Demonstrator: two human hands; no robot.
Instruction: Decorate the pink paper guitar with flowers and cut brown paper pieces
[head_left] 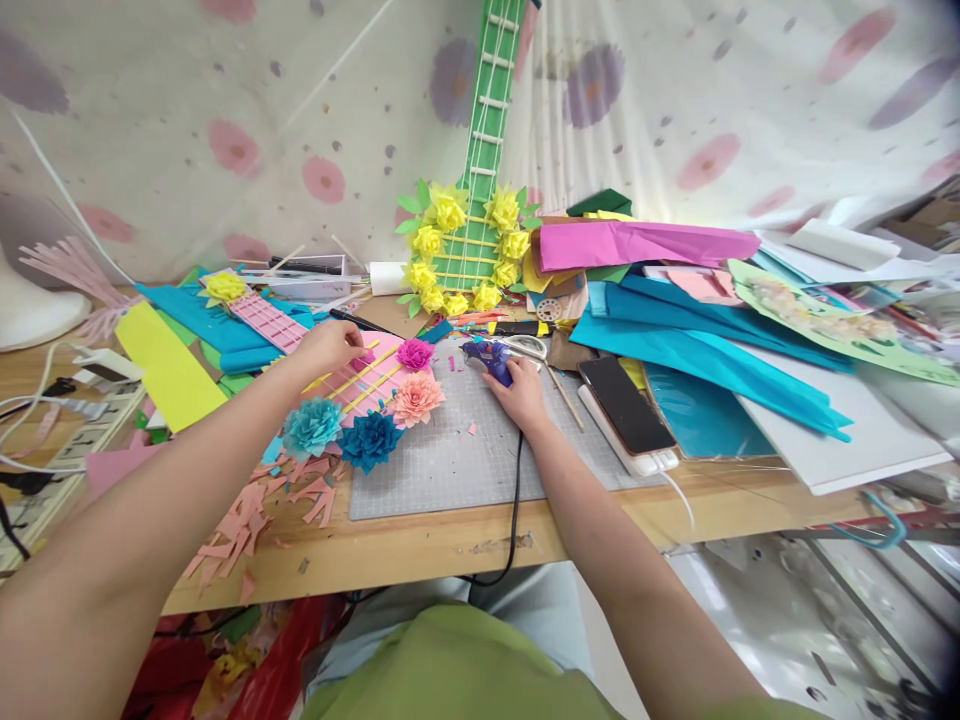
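My left hand [330,345] rests with curled fingers on a pink paper guitar [360,378] lying on the table, pinching at its yellow strings near a magenta paper flower [415,353]. Peach [417,397], dark blue [371,440] and teal [312,427] paper flowers sit along the guitar's lower edge. My right hand [520,392] is closed around a blue hot glue gun [489,357] that lies on the grey cutting mat [465,450], its black cord [516,500] running off the table's front edge.
A green paper guitar [487,120] with yellow flowers leans upright against the backdrop. Scissors [525,347] lie beside the glue gun. A phone [626,405] lies right of the mat. Stacked coloured paper [675,330] fills the right side; pink scraps [240,530] and a power strip [67,440] lie left.
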